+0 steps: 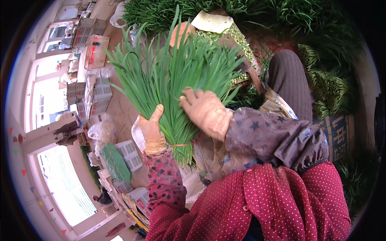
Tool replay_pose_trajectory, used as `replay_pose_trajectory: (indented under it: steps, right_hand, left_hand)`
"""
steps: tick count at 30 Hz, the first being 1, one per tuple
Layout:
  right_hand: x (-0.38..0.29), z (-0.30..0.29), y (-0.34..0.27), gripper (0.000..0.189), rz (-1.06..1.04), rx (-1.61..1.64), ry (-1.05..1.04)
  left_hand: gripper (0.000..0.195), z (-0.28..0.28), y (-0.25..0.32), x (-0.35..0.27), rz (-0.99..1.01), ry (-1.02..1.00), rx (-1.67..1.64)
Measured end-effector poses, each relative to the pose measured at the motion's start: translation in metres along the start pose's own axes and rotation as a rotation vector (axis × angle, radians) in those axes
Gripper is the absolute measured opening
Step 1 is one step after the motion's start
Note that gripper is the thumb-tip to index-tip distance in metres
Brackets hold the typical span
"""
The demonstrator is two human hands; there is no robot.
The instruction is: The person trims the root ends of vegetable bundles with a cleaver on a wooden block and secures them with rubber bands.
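A large bundle of long, flat green leaves, probably garlic chives (162,78), fans out upward in front of my lap. A thin red band (181,144) ties it near its cut lower ends. My left hand (152,132), in a tan glove, grips the bundle's left side above the band, thumb across the leaves. My right hand (208,111), also gloved, lies over the right front of the leaves with bent fingers. It is blurred, and whether its fingertips pinch a leaf is unclear. Behind the leaves stands a wooden stand or tray (253,72), partly hidden, covered with chopped green bits (241,39).
A pale sheet (212,22) tops the stand. Loose greens (289,15) pile up beyond it; stacked bundles (328,87) lie at right, by printed cardboard (340,132). Cartons (101,96), a clear plastic bag (102,131) and a green plastic-wrapped bundle (116,162) stand at left.
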State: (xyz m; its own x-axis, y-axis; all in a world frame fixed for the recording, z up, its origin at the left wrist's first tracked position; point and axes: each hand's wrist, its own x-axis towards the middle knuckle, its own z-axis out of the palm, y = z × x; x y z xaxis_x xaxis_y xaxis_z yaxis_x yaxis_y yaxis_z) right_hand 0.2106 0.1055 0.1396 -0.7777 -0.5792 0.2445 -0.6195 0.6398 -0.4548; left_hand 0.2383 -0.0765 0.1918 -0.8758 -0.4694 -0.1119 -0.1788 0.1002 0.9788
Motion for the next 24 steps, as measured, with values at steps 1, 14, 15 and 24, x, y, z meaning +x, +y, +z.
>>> replay_pose_trajectory:
  steps: [1,14,15,24]
  right_hand:
    - [0.006,0.002,0.003,0.031,0.086,0.136,-0.233]
    - [-0.032,0.026,-0.012,0.036,0.095,0.152,-0.1]
    - [-0.034,0.025,-0.013,0.034,0.068,0.149,-0.074]
    - [0.002,-0.003,0.015,0.079,-0.051,0.327,-0.251]
  left_hand:
    - [0.04,-0.003,-0.001,0.002,0.004,0.032,0.001]
    - [0.04,-0.014,-0.005,0.001,-0.01,0.08,0.127]
    - [0.04,-0.015,-0.003,-0.002,-0.026,0.09,0.103]
    - [0.042,-0.025,-0.003,-0.008,0.028,-0.005,0.107]
